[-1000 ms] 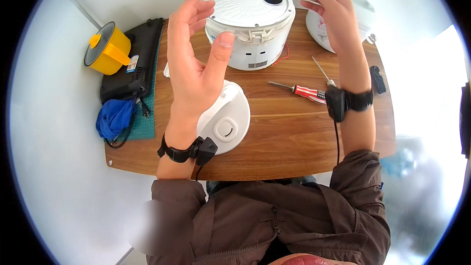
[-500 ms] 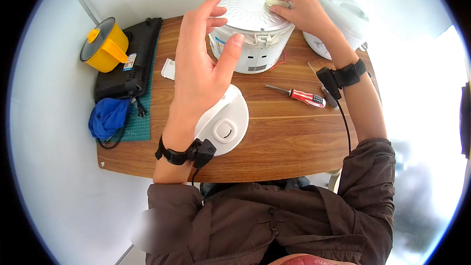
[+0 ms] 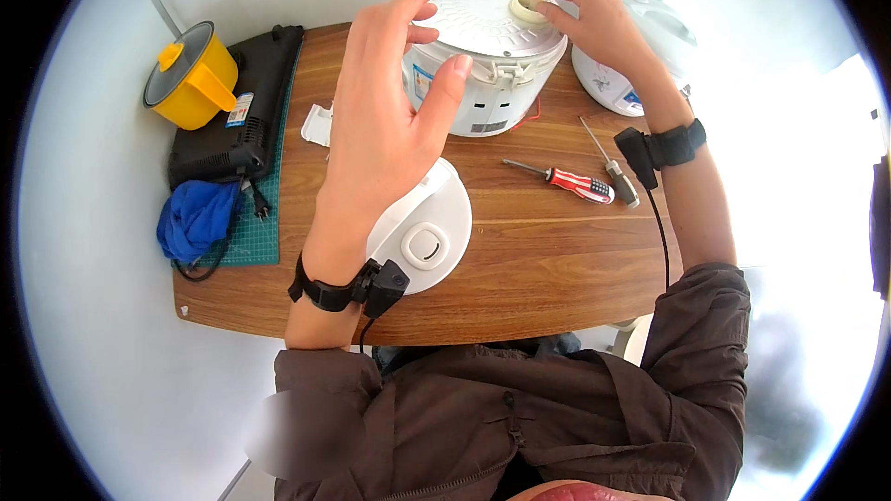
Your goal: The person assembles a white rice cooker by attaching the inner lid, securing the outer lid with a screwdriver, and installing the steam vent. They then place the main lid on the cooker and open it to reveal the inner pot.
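Observation:
A white rice cooker [image 3: 492, 97] stands at the back middle, its silver metal top [image 3: 464, 9] facing up. On the right of this top rests a cream ring [image 3: 522, 14] that looks like a roll of tape. My right hand [image 3: 594, 19] is at the ring's right edge, thumb and fingers apart; whether the tips touch it is hard to see. My left hand [image 3: 380, 121] is raised before the cooker's left side, fingers spread and nothing in them. Below its wrist lies a white oval lid-like cover [image 3: 450, 232] with a square knob, partly hidden.
A red-handled screwdriver [image 3: 580, 184] and a grey-handled one [image 3: 620, 184] lie right of centre. Another white cooker [image 3: 603, 83] stands at the back right. At left are a yellow pot [image 3: 200, 83], a black flat appliance [image 3: 218, 153], a blue cloth [image 3: 195, 218] and a green mat [image 3: 255, 241].
My right hand has slid a little rightward off the cream ring, which now shows more fully on the metal top. My left hand has barely moved, and the view has shifted slightly.

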Available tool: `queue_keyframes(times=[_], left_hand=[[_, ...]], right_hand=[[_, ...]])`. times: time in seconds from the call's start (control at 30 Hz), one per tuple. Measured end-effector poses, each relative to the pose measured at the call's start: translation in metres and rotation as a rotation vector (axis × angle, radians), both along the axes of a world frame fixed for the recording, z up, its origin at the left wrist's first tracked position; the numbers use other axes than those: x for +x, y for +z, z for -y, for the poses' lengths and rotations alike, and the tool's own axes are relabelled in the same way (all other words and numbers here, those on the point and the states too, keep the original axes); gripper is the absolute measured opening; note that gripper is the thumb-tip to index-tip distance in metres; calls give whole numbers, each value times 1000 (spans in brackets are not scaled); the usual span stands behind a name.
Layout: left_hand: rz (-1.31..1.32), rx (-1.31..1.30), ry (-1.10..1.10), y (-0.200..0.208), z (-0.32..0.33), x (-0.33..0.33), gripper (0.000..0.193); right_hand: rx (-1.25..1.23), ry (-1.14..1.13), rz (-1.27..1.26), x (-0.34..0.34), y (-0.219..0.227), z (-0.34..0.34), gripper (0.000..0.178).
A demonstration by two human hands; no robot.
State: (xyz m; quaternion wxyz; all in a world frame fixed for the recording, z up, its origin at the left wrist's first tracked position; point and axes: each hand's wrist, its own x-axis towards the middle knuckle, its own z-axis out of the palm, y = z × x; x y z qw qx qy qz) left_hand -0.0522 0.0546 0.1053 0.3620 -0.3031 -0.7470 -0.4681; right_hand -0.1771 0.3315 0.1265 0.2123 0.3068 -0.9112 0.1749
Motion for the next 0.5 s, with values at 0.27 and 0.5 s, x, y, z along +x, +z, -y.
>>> queue_keyframes(times=[0.27,0.5], left_hand=[[-9,75,95,7,11,2,43],[142,131,274,28,69,-1,35]], right_hand=[[-86,-25,31,3,-5,11,29],[-154,-16,-12,-8,-19,10,34]])
